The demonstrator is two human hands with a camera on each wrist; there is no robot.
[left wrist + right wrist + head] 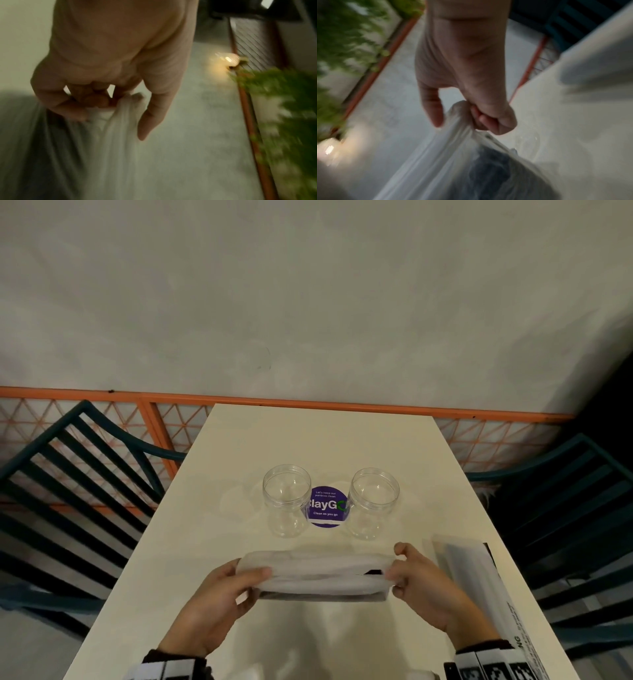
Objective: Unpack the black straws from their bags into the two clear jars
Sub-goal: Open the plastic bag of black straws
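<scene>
A long translucent bag of black straws lies crosswise above the near part of the white table. My left hand grips its left end and my right hand grips its right end. The left wrist view shows my fingers curled into the bag's plastic. In the right wrist view my curled fingers pinch the bag, and the dark straws show through it. Two clear jars stand open and empty beyond the bag, the left jar and the right jar.
A second straw bag lies along the table's right edge. A purple round sticker sits between the jars. Dark slatted chairs stand at the left and the right. An orange lattice rail runs behind the table.
</scene>
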